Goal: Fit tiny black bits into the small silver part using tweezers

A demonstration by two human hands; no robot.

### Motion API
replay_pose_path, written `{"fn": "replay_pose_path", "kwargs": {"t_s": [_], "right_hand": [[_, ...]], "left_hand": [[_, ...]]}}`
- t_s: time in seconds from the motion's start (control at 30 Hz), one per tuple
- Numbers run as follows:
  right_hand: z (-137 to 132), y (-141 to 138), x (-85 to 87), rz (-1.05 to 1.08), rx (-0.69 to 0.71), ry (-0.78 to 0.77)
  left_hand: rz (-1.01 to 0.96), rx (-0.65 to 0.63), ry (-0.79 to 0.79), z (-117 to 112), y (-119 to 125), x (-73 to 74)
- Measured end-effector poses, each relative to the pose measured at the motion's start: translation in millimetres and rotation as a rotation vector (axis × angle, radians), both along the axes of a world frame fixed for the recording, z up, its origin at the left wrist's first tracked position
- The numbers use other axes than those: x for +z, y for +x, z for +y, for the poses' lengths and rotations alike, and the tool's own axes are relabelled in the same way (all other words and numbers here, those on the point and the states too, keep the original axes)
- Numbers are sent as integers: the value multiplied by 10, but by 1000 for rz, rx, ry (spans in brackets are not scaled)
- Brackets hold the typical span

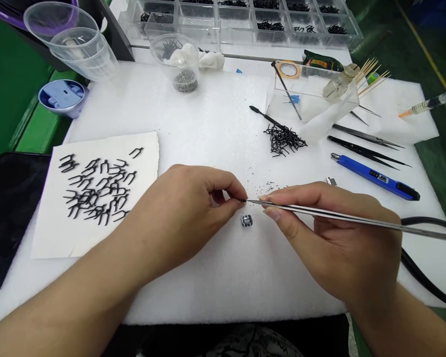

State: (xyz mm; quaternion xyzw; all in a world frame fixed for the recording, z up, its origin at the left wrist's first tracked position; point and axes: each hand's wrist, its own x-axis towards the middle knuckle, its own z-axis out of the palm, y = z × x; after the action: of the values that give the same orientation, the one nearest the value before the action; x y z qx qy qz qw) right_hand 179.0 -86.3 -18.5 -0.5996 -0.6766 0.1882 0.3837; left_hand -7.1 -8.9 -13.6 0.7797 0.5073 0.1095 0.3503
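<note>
My left hand (188,218) is pinched, thumb against forefinger, on something tiny I cannot make out. The tip of long metal tweezers (319,212) meets that pinch. My right hand (330,238) grips the tweezers, which run off to the right. Just below the tweezer tip a small square dark part (247,220) lies on the white foam mat (208,129). A sheet of paper (52,233) at the left carries several black forked pieces (96,188).
A pile of black wire pieces (283,139) lies behind. Two tweezers (367,148) and a blue pen tool (375,177) lie at the right. A clear box (312,91), plastic cups (176,62), compartment trays (245,20), a syringe (431,103) and black cable (427,277) surround the mat.
</note>
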Motion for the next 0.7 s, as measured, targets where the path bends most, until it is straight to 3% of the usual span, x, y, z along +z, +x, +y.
{"fn": "replay_pose_path", "kwargs": {"t_s": [0.7], "right_hand": [[14,-9,0,-9,-1,-20]], "left_hand": [[17,-19,-4,-12,-7,11]]}}
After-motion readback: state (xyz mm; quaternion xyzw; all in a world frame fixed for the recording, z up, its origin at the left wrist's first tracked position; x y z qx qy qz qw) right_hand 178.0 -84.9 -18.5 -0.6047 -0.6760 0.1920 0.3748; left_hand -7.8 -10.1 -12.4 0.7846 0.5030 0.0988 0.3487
